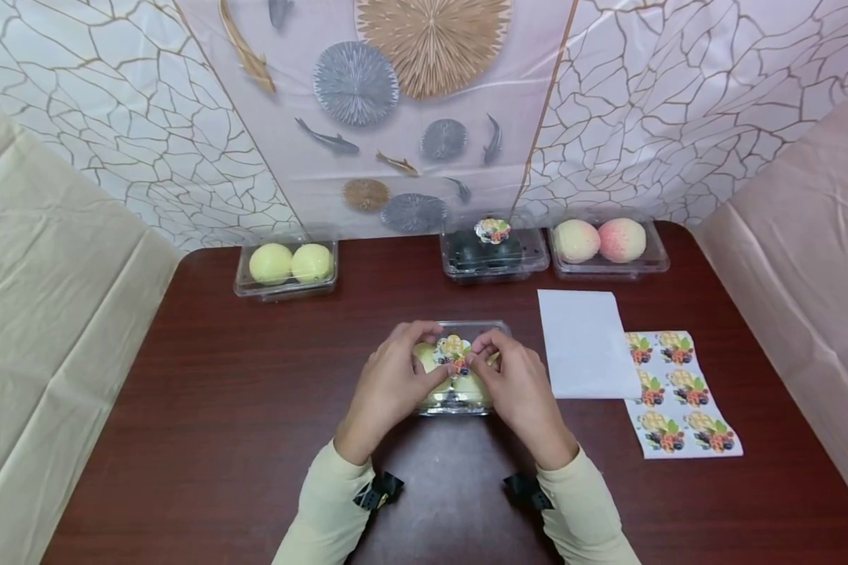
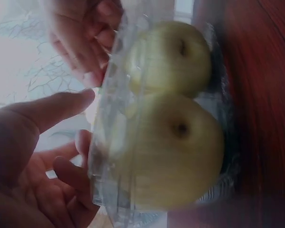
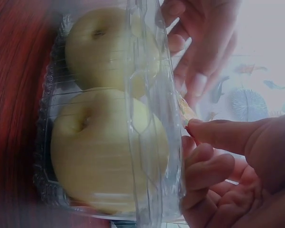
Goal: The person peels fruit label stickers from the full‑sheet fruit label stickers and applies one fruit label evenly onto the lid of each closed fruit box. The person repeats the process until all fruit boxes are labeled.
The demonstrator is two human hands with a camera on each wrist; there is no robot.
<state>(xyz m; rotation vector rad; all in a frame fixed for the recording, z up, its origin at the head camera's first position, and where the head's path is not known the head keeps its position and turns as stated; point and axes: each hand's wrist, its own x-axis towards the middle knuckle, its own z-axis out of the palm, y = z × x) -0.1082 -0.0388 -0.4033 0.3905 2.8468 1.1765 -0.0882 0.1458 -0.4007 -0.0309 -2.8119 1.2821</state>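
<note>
Left hand [image 1: 394, 375] relaxed, thumb touching sticker [image 1: 454, 350] over clear box [image 1: 455, 407]; right hand [image 1: 520, 380] pinches sticker's edge (likely steadying it).

In the head view, the left hand [image 1: 393, 382] and right hand [image 1: 520, 382] hide the sides of the box [image 1: 469, 325] and part of the fruit [image 1: 469, 390]. The print on the sticker [image 1: 454, 349] is too small to read; whether it lies wholly on the box cannot be told. A white sheet [image 1: 585, 345] covers part of the sticker sheet [image 1: 667, 404]. Both sleeves [image 1: 328, 502] run off the bottom edge. The wrist views are blurred.
</note>
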